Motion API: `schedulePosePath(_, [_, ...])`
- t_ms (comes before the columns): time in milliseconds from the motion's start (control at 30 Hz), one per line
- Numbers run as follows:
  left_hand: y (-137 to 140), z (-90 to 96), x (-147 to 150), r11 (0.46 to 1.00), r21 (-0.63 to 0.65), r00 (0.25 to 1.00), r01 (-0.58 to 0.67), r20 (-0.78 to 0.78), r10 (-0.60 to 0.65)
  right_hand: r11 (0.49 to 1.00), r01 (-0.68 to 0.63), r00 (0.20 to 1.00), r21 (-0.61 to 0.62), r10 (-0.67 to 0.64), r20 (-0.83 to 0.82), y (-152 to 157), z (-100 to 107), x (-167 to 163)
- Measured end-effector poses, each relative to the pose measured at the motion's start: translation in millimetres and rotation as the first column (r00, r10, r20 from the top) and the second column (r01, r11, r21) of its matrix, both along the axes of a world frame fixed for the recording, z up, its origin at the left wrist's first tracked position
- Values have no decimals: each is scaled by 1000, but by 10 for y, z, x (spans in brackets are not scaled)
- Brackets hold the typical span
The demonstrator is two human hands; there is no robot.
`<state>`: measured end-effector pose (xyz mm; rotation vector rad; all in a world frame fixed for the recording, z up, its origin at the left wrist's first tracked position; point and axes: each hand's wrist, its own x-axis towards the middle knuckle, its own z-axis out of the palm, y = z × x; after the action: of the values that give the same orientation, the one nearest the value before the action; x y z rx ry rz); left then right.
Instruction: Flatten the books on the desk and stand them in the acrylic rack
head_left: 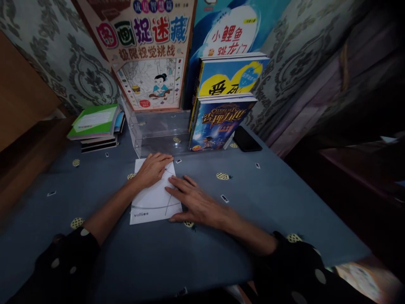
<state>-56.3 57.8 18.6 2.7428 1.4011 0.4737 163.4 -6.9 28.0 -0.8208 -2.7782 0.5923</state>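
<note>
A white sheet of paper (148, 196) lies flat on the blue tablecloth, with grey printed lines and small lettering near its lower edge. It may be folded; I cannot tell. My left hand (152, 169) rests on its upper part, fingers stretched out to the right and lying close together. Over the paper's right edge is my right hand (198, 202), its fingers spread and their tips on the sheet, the thumb by the lower right corner. Neither hand grips anything. Part of the sheet's top is hidden under my left hand.
Behind the paper stands a clear plastic book rack (158, 143) with a large picture book (147, 55) and blue-covered books (221, 122). A dark phone (248, 139) lies right of it, and a book stack (96, 122) left. The blue tablecloth (253, 202) has pineapple prints.
</note>
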Motion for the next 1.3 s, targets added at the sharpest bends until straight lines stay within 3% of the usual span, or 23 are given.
schedulePosePath(300, [-113,-7,-19,994,-21,993,107,59,-106,999,-16,999,44,18,-43,12,-53,6])
schedulePosePath(533, [-300,-30,-64,976,25,967,215,133,-217,995,58,986,77,-45,-162,41,-115,16])
schedulePosePath(833, [-554,73,-50,967,-46,966,249,80,-245,999,10,987,34,-5,-159,71,-194,32])
schedulePosePath(1300, [-956,113,-18,933,-88,930,350,151,-335,998,-39,992,-51,32,-123,194,-141,87])
